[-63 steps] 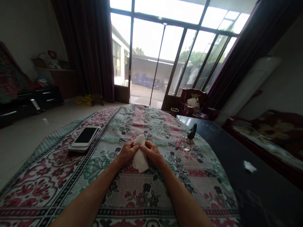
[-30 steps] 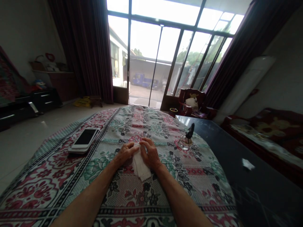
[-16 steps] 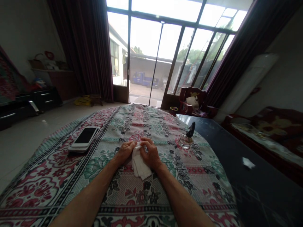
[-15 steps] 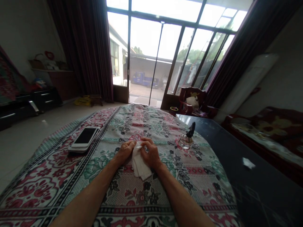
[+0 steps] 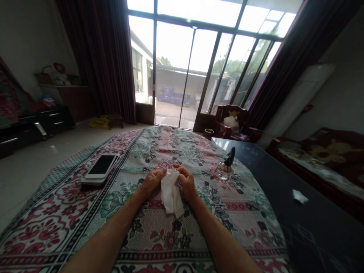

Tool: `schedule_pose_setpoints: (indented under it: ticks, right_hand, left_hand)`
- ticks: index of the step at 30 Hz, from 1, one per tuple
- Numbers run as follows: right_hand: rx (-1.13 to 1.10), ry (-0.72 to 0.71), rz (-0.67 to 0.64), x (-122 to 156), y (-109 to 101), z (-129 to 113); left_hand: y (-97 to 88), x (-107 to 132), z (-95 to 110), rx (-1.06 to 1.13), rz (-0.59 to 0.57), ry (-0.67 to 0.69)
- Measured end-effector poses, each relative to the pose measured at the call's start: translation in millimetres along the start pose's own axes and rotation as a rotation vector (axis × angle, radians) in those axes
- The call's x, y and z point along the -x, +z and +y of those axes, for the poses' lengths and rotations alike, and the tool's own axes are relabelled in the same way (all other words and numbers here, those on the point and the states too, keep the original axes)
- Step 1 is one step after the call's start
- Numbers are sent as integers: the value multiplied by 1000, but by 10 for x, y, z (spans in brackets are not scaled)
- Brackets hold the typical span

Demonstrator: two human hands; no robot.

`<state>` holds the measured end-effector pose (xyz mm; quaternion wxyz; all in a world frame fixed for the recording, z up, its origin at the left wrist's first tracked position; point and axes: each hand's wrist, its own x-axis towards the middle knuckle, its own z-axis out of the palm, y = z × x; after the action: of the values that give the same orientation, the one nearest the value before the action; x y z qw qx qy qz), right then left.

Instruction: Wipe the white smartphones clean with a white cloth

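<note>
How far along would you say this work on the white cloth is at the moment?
Done: the white cloth is gathered into a narrow bunch, not spread flat. In hand: the left hand and right hand pinch its top end. Left: its lower end lies loose on the floral tablecloth.

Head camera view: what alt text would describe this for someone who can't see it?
A left hand and a right hand pinch a white cloth on a floral tablecloth, with a smartphone lying to their left.

Floral tablecloth (image 5: 65, 223), smartphone (image 5: 101, 165), white napkin (image 5: 170, 195)
</note>
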<state>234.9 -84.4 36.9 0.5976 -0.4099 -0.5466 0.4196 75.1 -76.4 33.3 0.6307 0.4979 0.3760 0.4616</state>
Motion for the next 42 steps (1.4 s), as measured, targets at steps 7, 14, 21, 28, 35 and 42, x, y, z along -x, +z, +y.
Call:
schedule_pose_setpoints:
  ticks: [7,14,21,28,35,42]
  right_hand:
    - [-117,48,-14,6,31,-65]
    - [-88,43,-9,-12,-15,-46]
    - [36,68,6,-2,30,12]
    - [2,64,154,-68,-17,58]
    - [249,-164,-73,73,171,-101]
    - [64,18,-96,53,208,-71]
  left_hand:
    - [88,39,-36,-76,13,-16]
    - [105,55,1,6,-12,-41]
    - [64,44,-36,-26,-34,1]
    - [28,-9,29,-15,218,72]
    - [-58,-87,-25,-134,445,163]
    - [-35,-62,45,289,204,12]
